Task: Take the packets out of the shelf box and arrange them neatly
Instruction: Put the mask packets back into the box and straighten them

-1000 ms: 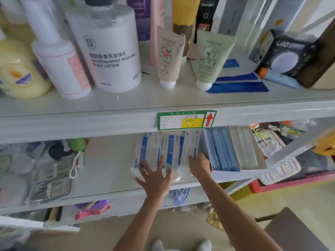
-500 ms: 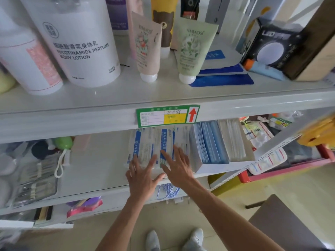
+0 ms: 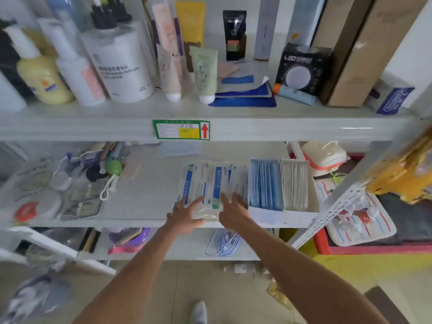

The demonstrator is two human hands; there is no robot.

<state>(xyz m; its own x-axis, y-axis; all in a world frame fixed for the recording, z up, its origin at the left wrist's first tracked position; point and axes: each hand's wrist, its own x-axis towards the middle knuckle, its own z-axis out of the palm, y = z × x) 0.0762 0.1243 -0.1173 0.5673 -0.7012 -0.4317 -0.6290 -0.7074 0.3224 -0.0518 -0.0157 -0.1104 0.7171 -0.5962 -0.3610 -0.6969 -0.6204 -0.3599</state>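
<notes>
A pile of clear packets with blue stripes [image 3: 205, 183] lies flat on the middle shelf [image 3: 145, 195], just left of a white shelf box [image 3: 280, 212]. The box holds upright blue packets [image 3: 264, 183] and white ones [image 3: 294, 183]. My left hand [image 3: 184, 213] rests flat on the pile's front left corner, fingers spread. My right hand [image 3: 233, 209] presses on the pile's front right edge, next to the box wall. Neither hand grips anything.
Lotion bottles [image 3: 121, 61], tubes [image 3: 203, 73] and a black boxed lamp [image 3: 301, 69] stand on the upper shelf. Small toiletries and a manicure set [image 3: 81, 202] crowd the middle shelf's left. A slanted perforated metal upright [image 3: 339, 199] and red bin [image 3: 350, 249] sit right.
The camera has pulled back and tilted up. My right hand left the box's edge and came onto the packet pile beside my left hand; both hands now sit at its front edge.
</notes>
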